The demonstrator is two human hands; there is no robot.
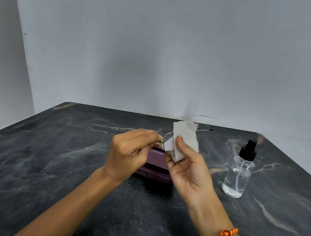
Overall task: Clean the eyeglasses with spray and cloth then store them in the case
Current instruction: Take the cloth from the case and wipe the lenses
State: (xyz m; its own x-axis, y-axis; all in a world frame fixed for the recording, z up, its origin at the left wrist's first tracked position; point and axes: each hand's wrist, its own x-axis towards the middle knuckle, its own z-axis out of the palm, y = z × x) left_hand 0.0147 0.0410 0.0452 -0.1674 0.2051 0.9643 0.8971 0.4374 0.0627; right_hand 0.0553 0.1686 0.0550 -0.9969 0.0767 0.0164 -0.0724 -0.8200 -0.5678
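Note:
Thin wire-framed eyeglasses point(207, 137) are held up above the dark marble table point(43, 161). My left hand point(129, 152) pinches the frame at its left end. My right hand point(189, 167) presses a pale grey cloth point(185, 137) around the left lens, thumb on the front. One temple arm sticks out to the upper right. The right lens shows bare beyond the cloth. A purple case point(153, 168) lies on the table under my hands, mostly hidden by them; whether it is open or shut cannot be told.
A clear spray bottle point(238, 170) with a black pump top stands upright on the table to the right of my right hand. A grey wall rises behind the table's far edge point(151, 115).

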